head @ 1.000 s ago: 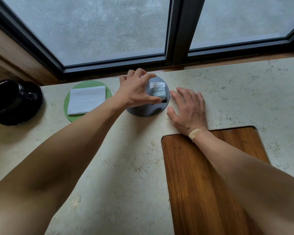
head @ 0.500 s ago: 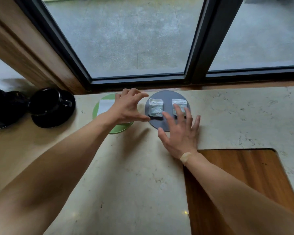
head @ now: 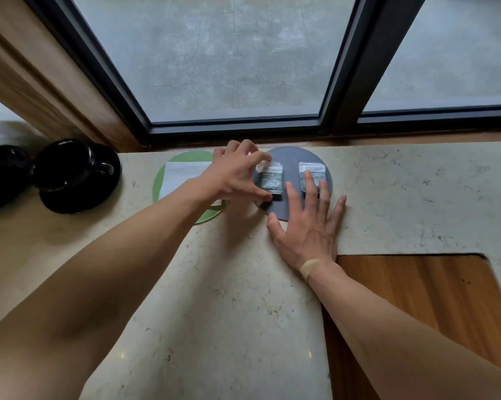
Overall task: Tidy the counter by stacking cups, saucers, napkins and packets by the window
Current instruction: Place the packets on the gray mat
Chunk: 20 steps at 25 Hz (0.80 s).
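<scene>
Nearest me: wooden inset board [head: 434,307] set flush into the counter [head: 229,313], lower right; my right forearm crosses its corner.

Right hand [head: 307,232]: flat, fingers spread and straight, palm on the pale stone just in front of the grey saucer [head: 289,210]. Fingertips reach over the saucer's near rim; the middle and ring tips lie on the lower edge of the right packet [head: 313,171]. Grip spread, nothing pinched. A tan plaster strip shows at the wrist.

Left hand [head: 237,177]: grip curled around the left packet [head: 271,180], thumb at its near bottom corner, fingers arched over its far top corner. Packet pinched between them and lying on the saucer.

Both packets lie side by side on the grey saucer, apart from each other, printed faces up.

Left of the saucer, just beside it: green saucer [head: 206,216] carrying a folded white napkin [head: 183,177]; my left wrist covers part of both.

Further left: black cup on black saucer [head: 79,174], handle pointing right. A second black piece [head: 3,177] is at the frame edge, too dark to make out.

Farthest: dark-framed window [head: 232,122] along the back edge of the counter, wood trim on the left.
</scene>
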Each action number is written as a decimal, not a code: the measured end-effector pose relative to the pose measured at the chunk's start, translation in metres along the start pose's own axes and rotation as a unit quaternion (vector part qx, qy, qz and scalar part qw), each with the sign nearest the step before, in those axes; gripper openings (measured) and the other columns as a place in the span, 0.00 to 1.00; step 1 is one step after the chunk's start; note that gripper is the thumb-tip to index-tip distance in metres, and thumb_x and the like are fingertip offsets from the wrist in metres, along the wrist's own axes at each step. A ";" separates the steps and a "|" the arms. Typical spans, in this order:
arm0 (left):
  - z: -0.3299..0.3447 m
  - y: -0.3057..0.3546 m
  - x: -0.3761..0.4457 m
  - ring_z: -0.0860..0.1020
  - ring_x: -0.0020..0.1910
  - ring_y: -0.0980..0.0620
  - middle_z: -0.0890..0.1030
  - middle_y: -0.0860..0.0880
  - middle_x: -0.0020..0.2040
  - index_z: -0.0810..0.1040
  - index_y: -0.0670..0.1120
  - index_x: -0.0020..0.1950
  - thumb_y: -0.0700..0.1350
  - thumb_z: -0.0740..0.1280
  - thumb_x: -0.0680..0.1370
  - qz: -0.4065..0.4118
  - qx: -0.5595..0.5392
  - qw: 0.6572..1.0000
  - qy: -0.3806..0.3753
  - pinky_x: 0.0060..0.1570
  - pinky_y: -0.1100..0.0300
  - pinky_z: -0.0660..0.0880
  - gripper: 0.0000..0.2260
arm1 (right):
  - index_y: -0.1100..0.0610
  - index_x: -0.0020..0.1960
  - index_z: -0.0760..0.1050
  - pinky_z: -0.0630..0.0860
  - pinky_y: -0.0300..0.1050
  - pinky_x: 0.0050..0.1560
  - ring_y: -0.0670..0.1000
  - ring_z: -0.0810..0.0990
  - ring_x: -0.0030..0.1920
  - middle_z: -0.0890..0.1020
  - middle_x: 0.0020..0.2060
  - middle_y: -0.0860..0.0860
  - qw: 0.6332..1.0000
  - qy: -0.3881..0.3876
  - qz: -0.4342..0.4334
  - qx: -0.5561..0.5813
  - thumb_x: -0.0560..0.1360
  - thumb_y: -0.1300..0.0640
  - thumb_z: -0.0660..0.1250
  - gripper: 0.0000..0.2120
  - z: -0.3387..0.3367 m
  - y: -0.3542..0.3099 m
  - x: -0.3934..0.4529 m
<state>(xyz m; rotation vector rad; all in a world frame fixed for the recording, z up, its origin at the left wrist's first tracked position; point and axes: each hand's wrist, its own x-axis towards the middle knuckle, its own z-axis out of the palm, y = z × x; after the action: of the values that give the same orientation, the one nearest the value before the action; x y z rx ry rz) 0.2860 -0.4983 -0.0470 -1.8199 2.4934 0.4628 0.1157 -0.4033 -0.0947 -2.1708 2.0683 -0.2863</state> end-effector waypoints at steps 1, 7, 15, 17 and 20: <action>0.000 0.001 0.000 0.63 0.65 0.45 0.68 0.49 0.66 0.67 0.57 0.71 0.66 0.72 0.65 0.004 0.008 1.000 0.001 0.63 0.47 0.60 0.36 | 0.49 0.76 0.57 0.38 0.69 0.73 0.58 0.44 0.78 0.50 0.79 0.53 1.000 -0.002 0.000 0.001 0.74 0.35 0.53 0.34 0.000 0.000 0.000; 0.001 0.000 0.002 0.65 0.64 0.45 0.68 0.49 0.66 0.67 0.58 0.70 0.67 0.70 0.66 0.015 0.033 0.999 0.010 0.63 0.46 0.61 0.35 | 0.45 0.77 0.56 0.38 0.70 0.72 0.58 0.41 0.78 0.48 0.79 0.52 1.000 -0.013 -0.003 0.003 0.73 0.35 0.50 0.34 -0.003 0.000 0.001; 0.000 -0.003 0.003 0.66 0.64 0.46 0.68 0.49 0.66 0.69 0.57 0.68 0.69 0.69 0.66 0.005 0.012 1.000 0.009 0.61 0.46 0.62 0.34 | 0.44 0.77 0.55 0.38 0.70 0.72 0.58 0.41 0.78 0.48 0.79 0.52 1.000 -0.015 -0.001 0.001 0.73 0.35 0.50 0.34 -0.002 -0.001 0.002; 0.000 -0.003 0.003 0.65 0.64 0.46 0.68 0.49 0.66 0.69 0.57 0.68 0.69 0.69 0.65 0.004 0.021 1.000 0.006 0.61 0.46 0.62 0.35 | 0.44 0.77 0.55 0.38 0.70 0.73 0.58 0.40 0.78 0.48 0.79 0.52 1.000 -0.017 0.000 0.001 0.74 0.35 0.50 0.34 -0.002 -0.001 0.001; -0.003 -0.004 0.003 0.65 0.65 0.46 0.68 0.49 0.67 0.68 0.57 0.70 0.70 0.69 0.64 0.003 0.024 1.000 0.001 0.62 0.46 0.62 0.37 | 0.44 0.77 0.55 0.38 0.70 0.73 0.58 0.40 0.78 0.48 0.79 0.52 1.000 -0.014 0.000 0.007 0.73 0.35 0.50 0.34 -0.002 -0.001 0.001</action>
<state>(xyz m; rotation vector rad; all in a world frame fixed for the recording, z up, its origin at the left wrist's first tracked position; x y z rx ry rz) 0.2889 -0.5028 -0.0456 -1.7963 2.4891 0.3976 0.1160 -0.4042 -0.0926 -2.1547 2.0461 -0.2676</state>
